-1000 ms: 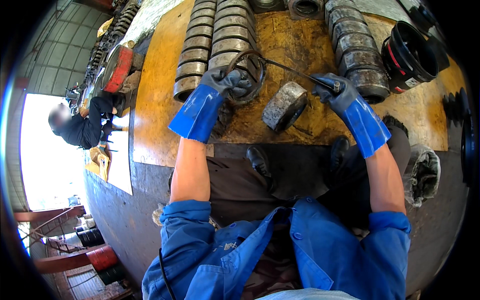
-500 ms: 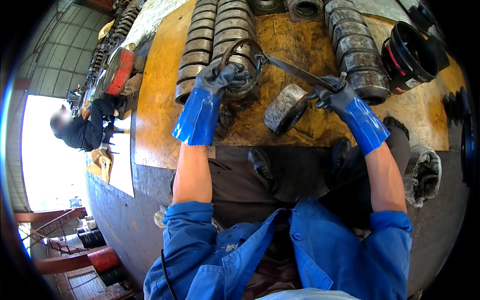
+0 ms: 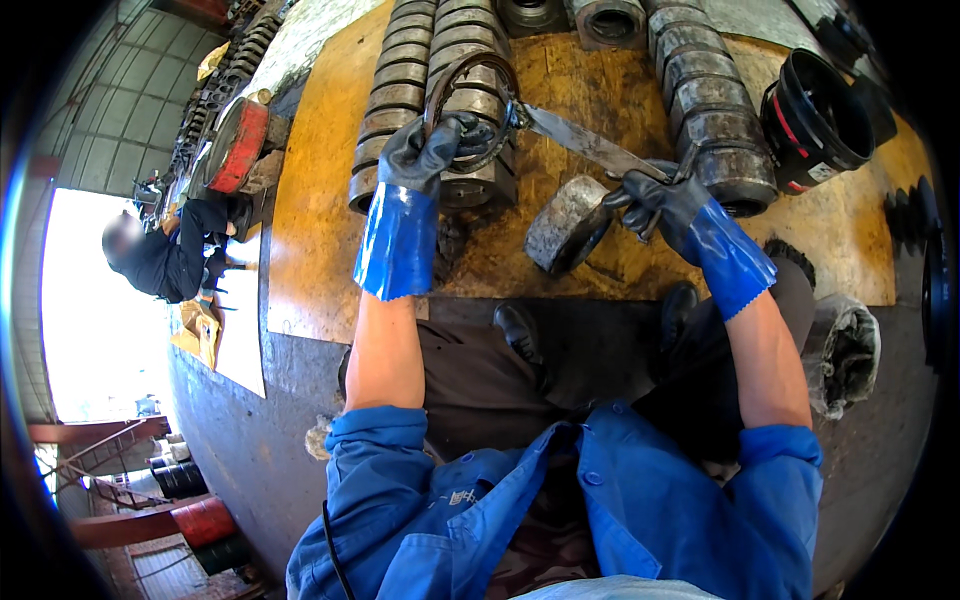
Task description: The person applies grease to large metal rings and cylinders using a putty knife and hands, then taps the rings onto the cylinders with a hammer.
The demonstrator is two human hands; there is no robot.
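Note:
My left hand (image 3: 425, 155), in a blue-and-black rubber glove, is closed round the near-left side of a thin brown ring (image 3: 478, 60), held up above a row of metal rings (image 3: 470, 102). A flat metal scraper blade (image 3: 585, 142) is gripped in my gloved right hand (image 3: 668, 205). Its far end meets the right side of the brown ring, where dark grease shows. The blade's handle is mostly hidden by my fingers. Just left of my right hand, a thick steel ring (image 3: 562, 228) rests tilted on the stained yellow board (image 3: 625, 105).
More metal rings lie in a row (image 3: 400, 85) at left and another (image 3: 708, 110) at right. A black bucket (image 3: 815, 115) stands at the far right. A white-rimmed bag-like container (image 3: 845, 355) sits beside my leg. Another person (image 3: 165, 250) sits at the far left near a red-edged drum (image 3: 240, 145).
My left hand and the brown ring have shifted slightly left, the ring also a little up. My right hand has turned slightly and moved a bit lower, and the blade shows more of its flat face.

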